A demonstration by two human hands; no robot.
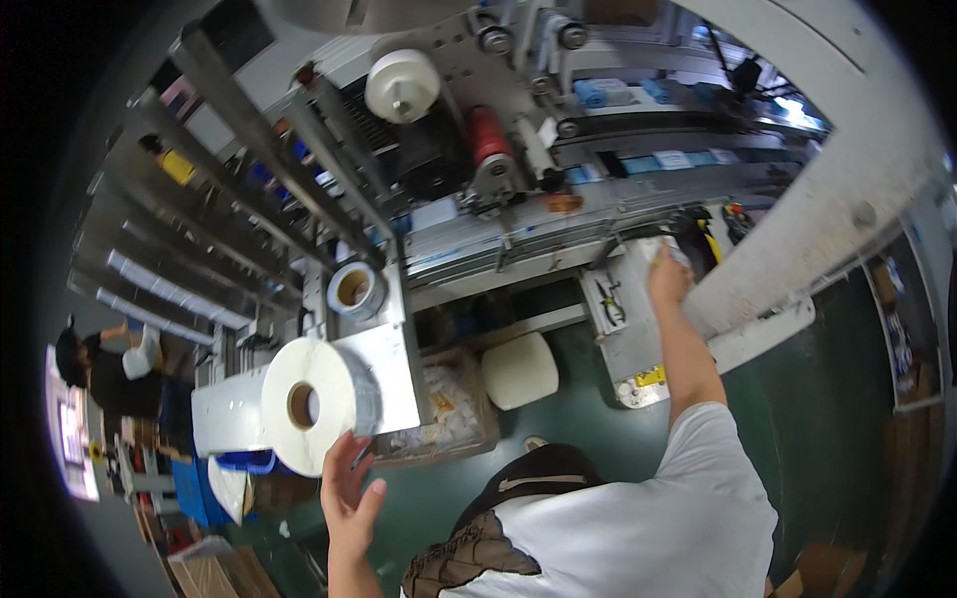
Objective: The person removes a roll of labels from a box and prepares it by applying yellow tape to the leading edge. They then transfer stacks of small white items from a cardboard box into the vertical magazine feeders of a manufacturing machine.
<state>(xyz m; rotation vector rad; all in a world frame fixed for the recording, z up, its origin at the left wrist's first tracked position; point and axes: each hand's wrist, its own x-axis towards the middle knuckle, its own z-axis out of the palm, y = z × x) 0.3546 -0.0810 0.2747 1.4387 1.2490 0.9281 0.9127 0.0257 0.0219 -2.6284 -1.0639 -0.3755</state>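
My left hand (351,490) is raised with its fingers apart, at the lower edge of a large white label roll (331,391) with a brown core. Nothing shows in its palm; whether a fingertip touches the roll I cannot tell. Stretched out to the right, my right hand (670,275) has its fingers closed on a small white piece (650,247), which looks like cloth or paper, over the machine's side tray. Green-handled pliers (610,303) lie on that tray, left of my right forearm. A smaller label roll (356,290) stands behind the large one.
Tall metal guide bars (249,149) rise at the left. Blue packets (603,93) lie on the conveyor at the back. A thick white post (827,199) slants down beside my right arm. A box of scrap (449,409) and a cream stool (520,371) stand below. Another person (115,374) is far left.
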